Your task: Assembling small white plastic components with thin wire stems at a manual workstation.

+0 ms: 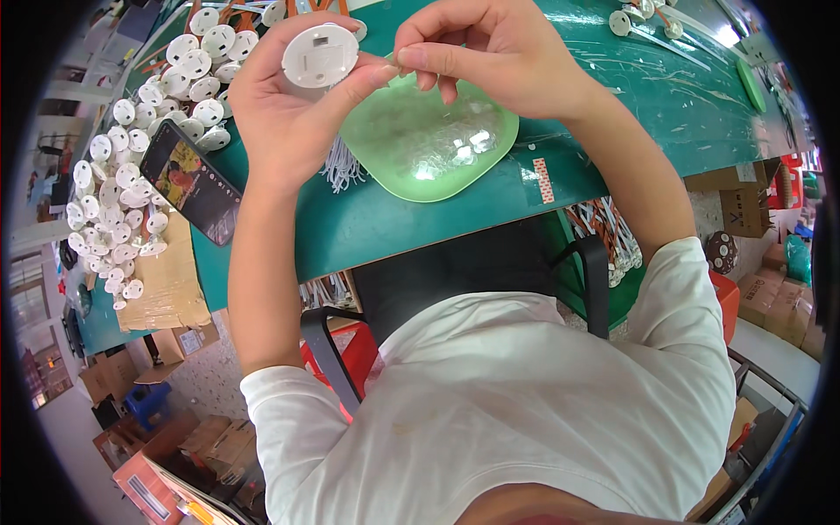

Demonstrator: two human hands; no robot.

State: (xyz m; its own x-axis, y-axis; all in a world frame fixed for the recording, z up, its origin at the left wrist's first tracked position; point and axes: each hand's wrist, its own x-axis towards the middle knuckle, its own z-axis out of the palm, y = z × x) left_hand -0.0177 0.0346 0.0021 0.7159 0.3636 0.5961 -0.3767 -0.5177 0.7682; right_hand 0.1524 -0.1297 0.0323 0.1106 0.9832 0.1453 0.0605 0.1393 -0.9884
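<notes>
My left hand (276, 136) is closed around a round white plastic disc (320, 68), its face turned up with a small slot and shallow recesses. Beside the tip of my left thumb, my right hand (499, 61) pinches its thumb and fingers together; whatever is between them is too small to make out. Under both hands lies a shallow green plate (420, 188) with shiny clear bits on it. Thin pale cords (343, 166) hang at the plate's left edge, partly hidden by my left wrist.
Many similar white discs (197, 63) crowd the table's left side, some with orange strips. A phone (192, 184) with a lit screen leans there, by flattened cardboard (171, 284). More discs with strips (643, 22) lie at the far right of the green table (604, 157).
</notes>
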